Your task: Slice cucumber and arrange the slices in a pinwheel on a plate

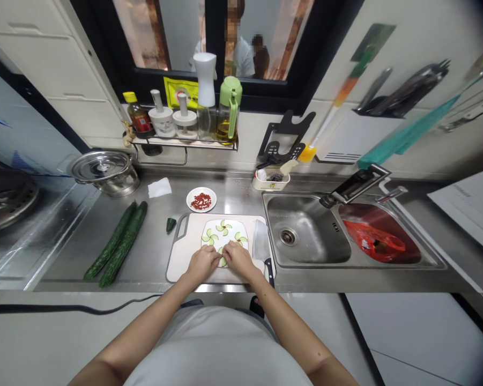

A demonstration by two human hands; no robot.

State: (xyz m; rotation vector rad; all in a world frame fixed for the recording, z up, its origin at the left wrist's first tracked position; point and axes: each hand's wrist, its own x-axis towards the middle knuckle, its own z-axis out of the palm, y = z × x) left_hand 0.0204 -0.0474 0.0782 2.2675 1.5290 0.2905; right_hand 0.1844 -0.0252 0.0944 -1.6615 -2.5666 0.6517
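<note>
A white plate (225, 241) with pinwheels of thin cucumber slices (224, 227) and small red centres lies on the pale cutting board (180, 262). Over the plate's near edge, my left hand (203, 262) and my right hand (238, 261) meet, fingertips pinched around a cucumber slice (224, 262); the fingers partly hide it. A kitchen knife (261, 241) rests on the board right of the plate, its black handle toward me. Behind the board, a small white dish (201, 200) holds chopped red pieces. A cucumber end (171, 224) sits left of the board.
Two whole cucumbers (118, 244) lie on the steel counter at left, near a lidded pot (108, 171) and a white tissue (160, 187). The double sink (309, 230) is at right, with a red plastic bag (373, 241) in its far basin. A shelf (185, 142) of condiments hangs behind.
</note>
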